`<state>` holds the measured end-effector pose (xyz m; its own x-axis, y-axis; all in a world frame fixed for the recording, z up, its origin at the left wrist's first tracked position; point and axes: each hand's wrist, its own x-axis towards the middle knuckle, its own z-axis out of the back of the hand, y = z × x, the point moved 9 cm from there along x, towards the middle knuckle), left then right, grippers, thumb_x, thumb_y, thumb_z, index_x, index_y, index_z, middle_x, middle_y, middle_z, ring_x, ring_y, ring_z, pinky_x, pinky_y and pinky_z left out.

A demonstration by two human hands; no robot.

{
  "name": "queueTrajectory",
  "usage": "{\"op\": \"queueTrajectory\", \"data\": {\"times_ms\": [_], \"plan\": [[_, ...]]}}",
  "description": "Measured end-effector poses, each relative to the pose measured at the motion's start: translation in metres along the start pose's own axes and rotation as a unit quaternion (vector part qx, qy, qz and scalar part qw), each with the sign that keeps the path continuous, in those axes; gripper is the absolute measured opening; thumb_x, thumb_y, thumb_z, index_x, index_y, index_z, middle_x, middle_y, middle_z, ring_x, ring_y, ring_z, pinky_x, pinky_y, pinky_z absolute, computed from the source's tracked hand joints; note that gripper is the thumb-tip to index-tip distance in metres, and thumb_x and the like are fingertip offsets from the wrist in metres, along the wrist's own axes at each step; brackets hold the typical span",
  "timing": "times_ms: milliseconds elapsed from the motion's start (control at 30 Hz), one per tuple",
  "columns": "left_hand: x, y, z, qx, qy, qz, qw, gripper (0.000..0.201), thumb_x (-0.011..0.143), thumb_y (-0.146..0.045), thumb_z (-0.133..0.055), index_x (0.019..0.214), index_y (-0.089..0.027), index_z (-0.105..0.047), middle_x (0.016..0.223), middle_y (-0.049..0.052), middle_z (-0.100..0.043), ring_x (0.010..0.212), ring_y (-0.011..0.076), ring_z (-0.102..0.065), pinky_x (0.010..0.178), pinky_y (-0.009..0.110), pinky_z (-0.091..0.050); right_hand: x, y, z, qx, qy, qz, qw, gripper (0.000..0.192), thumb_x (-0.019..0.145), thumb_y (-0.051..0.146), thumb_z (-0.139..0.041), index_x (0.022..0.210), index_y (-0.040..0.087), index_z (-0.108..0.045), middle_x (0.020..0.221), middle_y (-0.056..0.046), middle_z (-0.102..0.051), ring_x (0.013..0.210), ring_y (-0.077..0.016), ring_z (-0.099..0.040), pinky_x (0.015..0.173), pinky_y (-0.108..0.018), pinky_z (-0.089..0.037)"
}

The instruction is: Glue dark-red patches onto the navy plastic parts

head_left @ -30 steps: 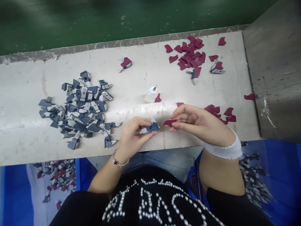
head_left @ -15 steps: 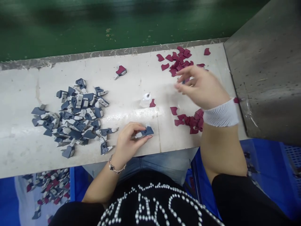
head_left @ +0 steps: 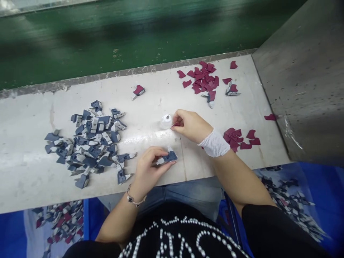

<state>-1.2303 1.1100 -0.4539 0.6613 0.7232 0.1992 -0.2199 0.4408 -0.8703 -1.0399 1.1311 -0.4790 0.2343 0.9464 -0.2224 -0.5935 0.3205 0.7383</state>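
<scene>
My left hand (head_left: 147,166) pinches a blue-and-white plastic piece (head_left: 168,157) against the white worktable (head_left: 29,179) near its front edge. My right hand (head_left: 190,124) reaches to a small white glue bottle (head_left: 166,121) in the middle of the table. Its fingertips close on a dark red piece (head_left: 175,125) lying beside the bottle. A white mesh band wraps the right wrist.
A heap of blue-and-white pieces (head_left: 88,139) lies at the left. Dark red pieces are piled at the back right (head_left: 204,77) and near my right arm (head_left: 238,138). A grey metal housing (head_left: 303,79) borders the right. Blue crates (head_left: 298,204) with pieces sit below.
My right hand let go of a red piece, swept out to the far red pile, then came back to the glue bottle. The left hand kept its blue piece in place.
</scene>
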Motion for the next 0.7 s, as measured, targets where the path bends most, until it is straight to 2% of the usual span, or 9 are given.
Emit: {"op": "queueTrajectory", "data": {"times_ms": [67,133,233,300,333,400,467,600,700], "plan": [[0.000,0.001,0.001,0.004,-0.004,0.003,1.000,0.025,0.083,-0.023,-0.085,0.099,-0.022,-0.067,0.095,0.002,-0.072,0.086,0.0143,-0.070,0.071,0.021,-0.060,-0.001,-0.003,0.004,0.011,0.007,0.001,1.000,0.018,0.079,0.006,-0.072,0.082,0.018,-0.059,0.078,0.001,-0.065,0.075,-0.0159,-0.063,0.071,-0.028,-0.049],[-0.001,0.002,0.003,0.006,-0.008,0.008,1.000,0.024,0.083,-0.023,-0.085,0.099,-0.022,-0.067,0.095,0.003,-0.072,0.086,0.0143,-0.071,0.071,0.021,-0.060,-0.001,-0.009,0.013,0.004,-0.011,-0.009,1.000,0.016,0.079,0.003,-0.068,0.081,0.018,-0.061,0.076,0.001,-0.063,0.073,-0.0165,-0.062,0.070,-0.029,-0.049],[-0.001,0.004,0.004,0.006,-0.011,0.014,1.000,0.023,0.084,-0.024,-0.084,0.098,-0.022,-0.067,0.095,0.003,-0.072,0.086,0.0139,-0.071,0.071,0.021,-0.060,0.000,-0.025,0.036,-0.036,-0.085,-0.042,0.995,0.021,0.078,-0.002,-0.056,0.085,0.015,-0.065,0.084,-0.005,-0.062,0.084,-0.0221,-0.061,0.080,-0.037,-0.049],[-0.001,0.006,0.003,0.006,-0.010,0.018,1.000,0.022,0.085,-0.024,-0.084,0.097,-0.022,-0.066,0.095,0.002,-0.071,0.086,0.0133,-0.070,0.073,0.021,-0.060,-0.002,-0.032,0.046,-0.052,-0.111,-0.049,0.991,0.020,0.079,0.001,-0.059,0.091,0.013,-0.069,0.093,-0.009,-0.063,0.094,-0.0265,-0.061,0.089,-0.042,-0.049],[-0.001,0.006,0.002,0.006,-0.010,0.020,1.000,0.021,0.085,-0.024,-0.084,0.097,-0.022,-0.066,0.094,0.002,-0.071,0.086,0.0131,-0.070,0.074,0.021,-0.061,-0.003,-0.034,0.047,-0.050,-0.102,-0.044,0.993,0.021,0.080,0.006,-0.064,0.100,0.011,-0.071,0.096,-0.010,-0.063,0.097,-0.0277,-0.061,0.091,-0.043,-0.049],[-0.001,0.007,0.002,0.002,-0.012,0.024,1.000,0.021,0.085,-0.023,-0.084,0.096,-0.022,-0.066,0.095,0.001,-0.070,0.087,0.0128,-0.070,0.075,0.021,-0.061,-0.006,-0.037,0.045,-0.031,-0.057,-0.032,0.997,0.041,0.081,0.018,-0.075,0.121,0.011,-0.070,0.100,-0.009,-0.065,0.095,-0.0270,-0.062,0.091,-0.042,-0.051],[-0.002,0.008,0.002,-0.001,-0.014,0.026,1.000,0.021,0.085,-0.022,-0.084,0.097,-0.023,-0.066,0.095,0.001,-0.069,0.088,0.0126,-0.070,0.076,0.020,-0.060,-0.009,-0.044,0.048,-0.019,-0.029,-0.041,0.999,0.049,0.085,0.026,-0.076,0.131,0.014,-0.067,0.099,-0.008,-0.065,0.088,-0.0245,-0.062,0.087,-0.041,-0.053],[-0.003,0.010,0.002,-0.001,-0.007,0.034,0.999,0.022,0.085,-0.021,-0.084,0.099,-0.023,-0.067,0.097,0.002,-0.069,0.091,0.0134,-0.070,0.077,0.022,-0.061,-0.012,-0.064,0.064,-0.033,-0.047,-0.090,0.994,0.029,0.089,0.028,-0.074,0.117,0.019,-0.072,0.105,-0.008,-0.064,0.089,-0.0231,-0.061,0.083,-0.040,-0.053],[-0.003,0.009,0.001,0.000,-0.005,0.033,0.999,0.022,0.085,-0.021,-0.084,0.100,-0.024,-0.067,0.098,0.002,-0.069,0.092,0.0143,-0.070,0.078,0.024,-0.062,-0.008,-0.065,0.061,-0.045,-0.038,-0.092,0.994,0.021,0.087,0.024,-0.079,0.106,0.019,-0.074,0.112,-0.008,-0.063,0.096,-0.0231,-0.062,0.089,-0.039,-0.052]]}}
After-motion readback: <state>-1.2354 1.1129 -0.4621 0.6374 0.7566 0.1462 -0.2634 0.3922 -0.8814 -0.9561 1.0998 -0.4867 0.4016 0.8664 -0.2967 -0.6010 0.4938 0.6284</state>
